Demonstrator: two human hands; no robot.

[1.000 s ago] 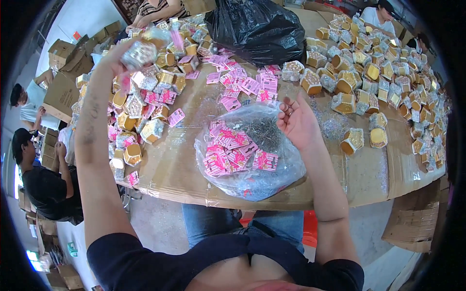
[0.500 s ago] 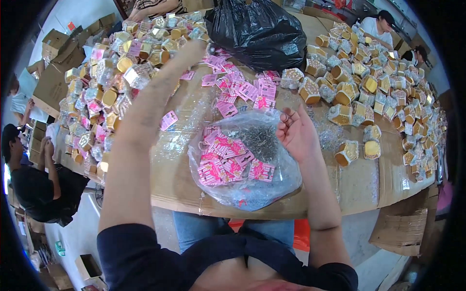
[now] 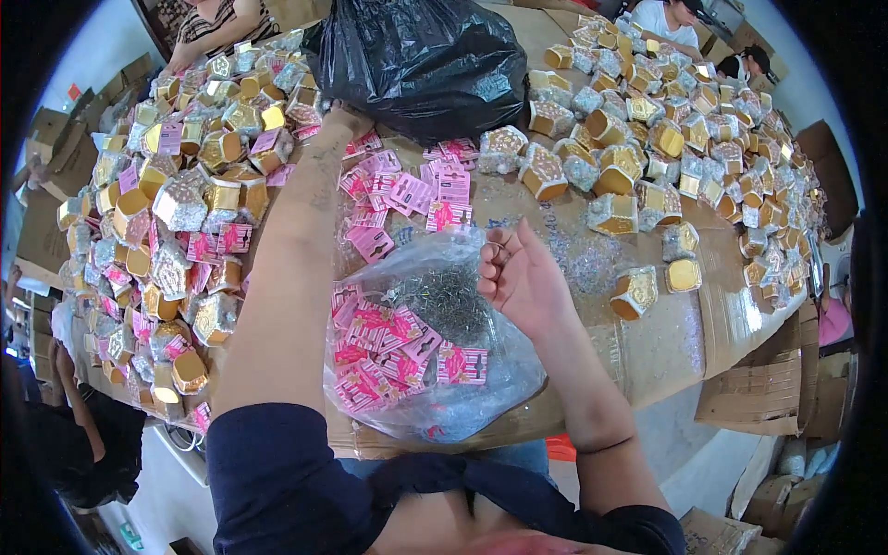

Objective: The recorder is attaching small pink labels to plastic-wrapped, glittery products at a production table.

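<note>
My left hand [image 3: 344, 122] reaches far across the table to the left edge of a black plastic bag [image 3: 421, 69]. Its fingers are hidden there, so their grip cannot be told. My right hand [image 3: 520, 282] is raised palm up by a clear plastic bag [image 3: 499, 388], its fingers curled in. Something thin may be at the fingertips, too small to name. Inside the clear bag are pink striped cards [image 3: 384, 342] and a heap of fine dark metallic pieces [image 3: 444, 301]. More pink cards [image 3: 412, 191] lie loose beyond it.
Gold and white house-shaped pieces in bubble wrap [image 3: 180, 199] crowd the left side, several with pink cards. Similar wrapped pieces [image 3: 620, 171] spread over the right. Brown cardboard [image 3: 666, 342] covers the table. Co-workers sit or stand around, one person in white [image 3: 668, 26] at the far right.
The scene has shifted left in view. My left hand, blurred before, now sits lower at the black bag's near left edge. My right hand stays curled above the clear bag.
</note>
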